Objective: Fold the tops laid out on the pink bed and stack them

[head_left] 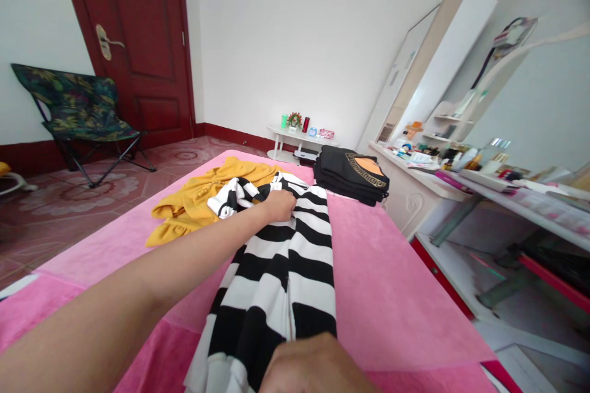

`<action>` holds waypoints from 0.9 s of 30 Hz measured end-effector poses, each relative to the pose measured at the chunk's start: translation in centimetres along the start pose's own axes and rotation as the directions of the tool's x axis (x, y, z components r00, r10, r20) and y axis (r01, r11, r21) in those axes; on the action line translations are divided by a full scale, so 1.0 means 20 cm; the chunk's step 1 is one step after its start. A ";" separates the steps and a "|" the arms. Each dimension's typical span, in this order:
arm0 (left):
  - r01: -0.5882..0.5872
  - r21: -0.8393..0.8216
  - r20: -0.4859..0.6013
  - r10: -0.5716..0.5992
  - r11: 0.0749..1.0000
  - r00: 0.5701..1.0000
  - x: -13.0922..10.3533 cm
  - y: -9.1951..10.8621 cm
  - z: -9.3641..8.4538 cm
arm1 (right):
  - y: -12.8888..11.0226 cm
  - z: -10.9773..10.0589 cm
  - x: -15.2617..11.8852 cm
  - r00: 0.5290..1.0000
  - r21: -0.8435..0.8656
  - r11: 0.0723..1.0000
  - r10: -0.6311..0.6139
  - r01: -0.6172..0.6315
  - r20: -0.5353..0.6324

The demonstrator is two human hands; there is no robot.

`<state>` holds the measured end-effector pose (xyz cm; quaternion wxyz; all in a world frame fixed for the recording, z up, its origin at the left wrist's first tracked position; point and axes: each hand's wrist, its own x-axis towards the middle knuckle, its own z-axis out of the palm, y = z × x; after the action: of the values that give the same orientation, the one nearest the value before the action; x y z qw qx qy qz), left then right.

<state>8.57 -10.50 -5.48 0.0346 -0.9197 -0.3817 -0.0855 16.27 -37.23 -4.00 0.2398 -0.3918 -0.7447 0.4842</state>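
Observation:
A long black-and-white striped garment (271,273) lies stretched toward me on a pink bed cover (382,282), with one sleeve bent out to the left. My left hand (279,206) reaches across to its far upper part, fingers closed on the fabric. At the bottom of the view, my right hand (318,365) is closed on the near end of the same garment; its fingertips are mostly hidden. Beyond the sleeve, a mustard-yellow garment (193,199) lies loosely spread out. A stack of folded black clothes (341,175) sits at the far right corner, the top one with a gold-patterned print.
On the right stands a white dressing table (405,190) crowded with bottles and small items. A low white shelf (295,135) with a small potted plant (294,121) is by the far wall. A camouflage folding chair (85,107) stands at left before a red-brown door (138,43).

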 end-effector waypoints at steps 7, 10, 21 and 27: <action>0.145 0.000 -0.027 -0.145 0.989 0.989 0.06 0.02 0.04 | 0.19 -0.50 0.37 0.740 -0.485 0.854 -0.202 -0.188 -0.642; 0.206 -0.016 -0.062 -0.207 0.978 0.976 0.13 -0.03 0.07 | 0.46 -0.56 0.51 0.807 -0.591 0.701 -0.036 -0.400 -0.589; 0.284 -0.055 -0.031 -0.286 0.957 0.958 0.58 -0.19 0.25 | 0.66 -0.54 0.55 0.835 -0.639 0.612 0.066 -0.466 -0.546; 0.254 -0.054 -0.113 -0.259 0.966 0.959 0.66 -0.20 0.29 | 0.67 -0.54 0.56 0.827 -0.628 0.622 0.056 -0.467 -0.559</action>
<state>15.63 2.22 -8.74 0.0280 -0.8562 -0.4932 -0.1513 22.46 -19.43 -12.04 0.1620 -0.6713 -0.7213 0.0524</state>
